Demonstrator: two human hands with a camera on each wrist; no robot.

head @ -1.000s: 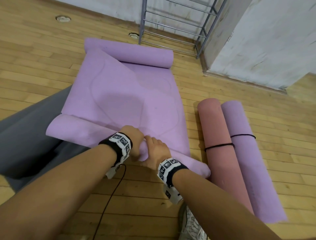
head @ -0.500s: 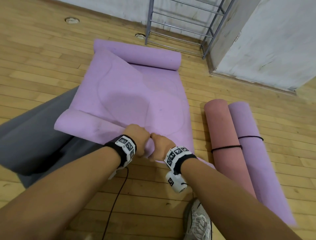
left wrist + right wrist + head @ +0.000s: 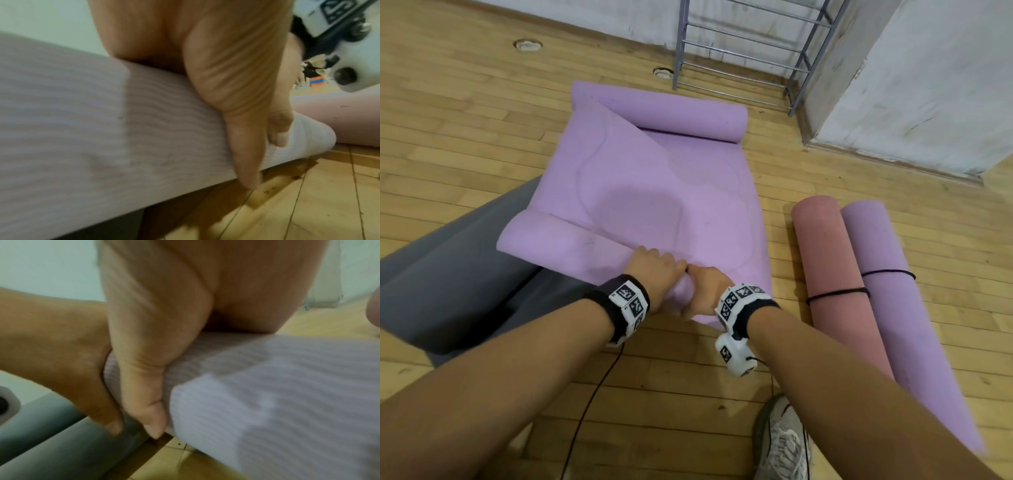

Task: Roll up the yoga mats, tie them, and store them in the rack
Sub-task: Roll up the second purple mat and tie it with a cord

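A lilac yoga mat [image 3: 654, 192] lies on the wooden floor, its far end curled into a roll [image 3: 671, 113]. Its near end forms a roll [image 3: 558, 246] running left to right. My left hand [image 3: 657, 274] and right hand [image 3: 705, 287] sit side by side on that near roll and grip it, thumbs underneath. The wrist views show the ribbed lilac mat [image 3: 102, 121] with my left thumb against it, and the same mat [image 3: 287, 386] under my right thumb. A metal rack [image 3: 750, 51] stands at the back wall.
A pink rolled mat [image 3: 832, 274] and a purple rolled mat [image 3: 887, 291], each tied with a black cord, lie to the right. A grey mat [image 3: 448, 274] lies flat at the left, partly under the lilac one. A white pillar [image 3: 928, 85] is at the back right. My shoe [image 3: 780, 442] is below.
Both hands have rolled the near end of the lilac mat a little further away from me, and my head view has shifted slightly closer.
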